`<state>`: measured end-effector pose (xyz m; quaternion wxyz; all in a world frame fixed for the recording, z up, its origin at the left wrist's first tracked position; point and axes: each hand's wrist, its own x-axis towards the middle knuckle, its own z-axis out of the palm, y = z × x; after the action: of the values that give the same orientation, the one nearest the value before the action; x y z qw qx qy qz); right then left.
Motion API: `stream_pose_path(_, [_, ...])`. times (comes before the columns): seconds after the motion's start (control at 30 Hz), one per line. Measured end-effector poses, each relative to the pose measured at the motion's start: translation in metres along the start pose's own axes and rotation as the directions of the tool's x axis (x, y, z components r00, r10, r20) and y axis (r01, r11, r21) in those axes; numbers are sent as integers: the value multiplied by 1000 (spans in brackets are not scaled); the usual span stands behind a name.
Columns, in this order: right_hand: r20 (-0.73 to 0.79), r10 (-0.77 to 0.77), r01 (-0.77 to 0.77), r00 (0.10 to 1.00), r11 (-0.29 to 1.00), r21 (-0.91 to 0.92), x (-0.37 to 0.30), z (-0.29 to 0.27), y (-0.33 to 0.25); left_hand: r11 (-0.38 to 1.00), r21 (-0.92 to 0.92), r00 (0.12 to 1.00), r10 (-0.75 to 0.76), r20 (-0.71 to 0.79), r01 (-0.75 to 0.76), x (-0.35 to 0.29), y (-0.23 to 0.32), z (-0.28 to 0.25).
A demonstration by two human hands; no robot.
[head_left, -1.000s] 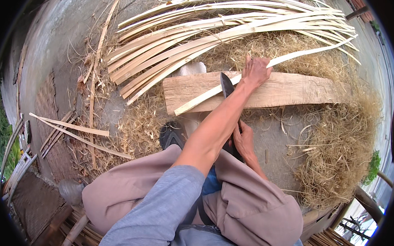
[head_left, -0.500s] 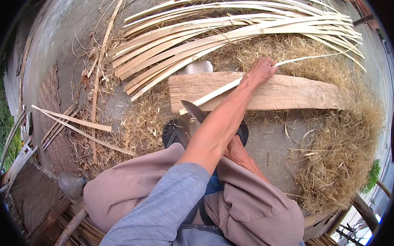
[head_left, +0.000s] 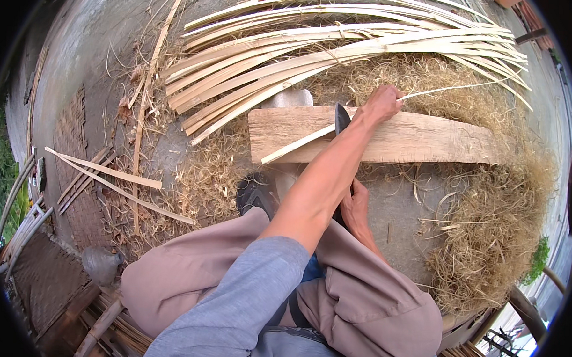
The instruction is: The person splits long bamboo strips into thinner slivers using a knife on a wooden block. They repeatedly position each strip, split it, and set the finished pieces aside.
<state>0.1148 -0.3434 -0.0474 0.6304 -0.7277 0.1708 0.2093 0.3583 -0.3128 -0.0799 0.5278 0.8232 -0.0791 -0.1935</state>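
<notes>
My left hand (head_left: 382, 103) reaches across to the far side of a wooden plank (head_left: 435, 135), its fingers closed on a thin pale strip of split bamboo (head_left: 298, 145). The strip slants over the plank, one end at the plank's near left corner and the other running out to the far right. Below my left forearm, my right hand (head_left: 357, 209) is closed on a knife (head_left: 342, 119). Its dark blade tip shows past the forearm, beside the strip; whether it touches the strip I cannot tell. The forearm hides the middle of the knife.
A fan of split strips (head_left: 252, 78) lies beyond the plank. Curly shavings (head_left: 488, 232) are heaped at the right, with more around the plank. A pale block (head_left: 292, 98) sits at the plank's left end. Two loose strips (head_left: 129, 177) lie at the left near a woven mat (head_left: 77, 144).
The knife has moved away from me and rightward, from the strip's near end to close to my left hand. My right hand has come forward, partly out from under my left forearm.
</notes>
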Motion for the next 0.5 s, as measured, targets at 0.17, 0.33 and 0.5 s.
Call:
stream_pose_path(0.17, [164,-230,265,959,935,-238,-11,0,12,1000,23,999,-16,38,15,1,5,-2])
stream_pose_path(0.33, [302,-173,259,938,927,-273,-14,1,17,997,10,992,-80,93,79,-6,14,-4])
stream_pose_path(0.5, [346,-198,307,917,904,-296,-15,2,18,999,-5,997,-53,50,53,-2,19,-5])
